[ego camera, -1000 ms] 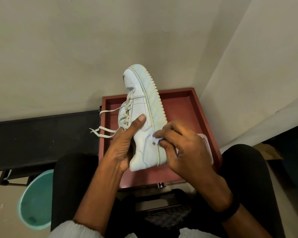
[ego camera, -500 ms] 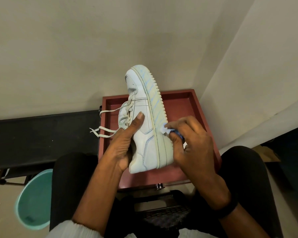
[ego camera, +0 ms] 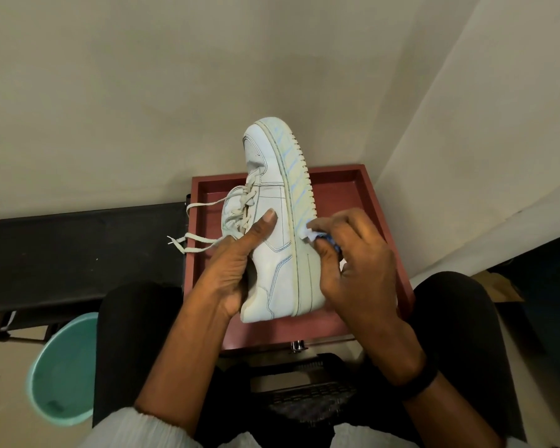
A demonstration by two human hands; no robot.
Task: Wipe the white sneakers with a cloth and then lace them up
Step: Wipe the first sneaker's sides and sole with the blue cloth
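Here, cloth [ego camera: 306,233] against the sneaker [ego camera: 274,253].

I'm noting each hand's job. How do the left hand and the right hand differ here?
The left hand grips the sneaker by its collar, thumb along the upper; the right hand pinches the cloth against the sole's edge. The left hand sits on the lace side, the right hand on the sole side. The right wrist wears a dark band; the left wrist is bare. Both work on the same sneaker.
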